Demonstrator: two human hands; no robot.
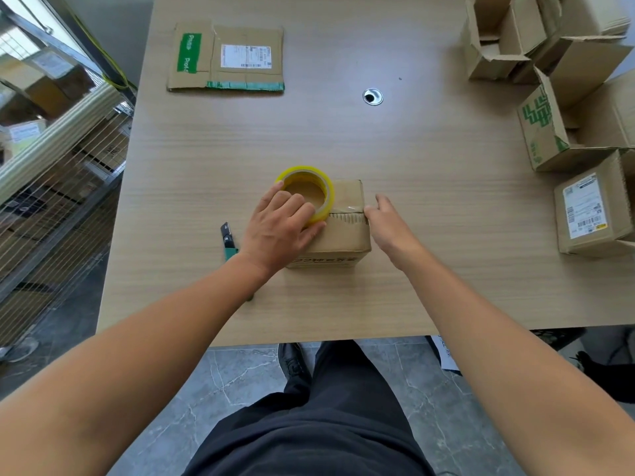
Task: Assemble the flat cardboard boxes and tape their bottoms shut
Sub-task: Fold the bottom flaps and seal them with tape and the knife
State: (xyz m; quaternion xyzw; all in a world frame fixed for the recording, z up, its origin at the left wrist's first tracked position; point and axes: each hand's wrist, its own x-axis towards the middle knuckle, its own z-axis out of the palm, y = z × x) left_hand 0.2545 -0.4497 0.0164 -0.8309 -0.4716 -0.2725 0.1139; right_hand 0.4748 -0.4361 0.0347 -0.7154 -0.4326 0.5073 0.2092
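Note:
A small cardboard box (347, 235) stands on the table near the front edge, its closed flaps facing up with a seam across the middle. A yellow tape roll (307, 192) lies on the box's left part. My left hand (281, 228) holds the roll, fingers curled over its rim and thumb along its side. A strip of clear tape runs from the roll along the seam to the right edge. My right hand (388, 225) presses the tape end against the box's right edge with straight fingers.
A green-handled box cutter (227, 240) lies left of the box. A flattened box with green tape (226, 58) lies at the far left. Several assembled boxes (563, 97) crowd the right side. A cable hole (372, 96) sits mid-table. A wire shelf (58, 166) stands at left.

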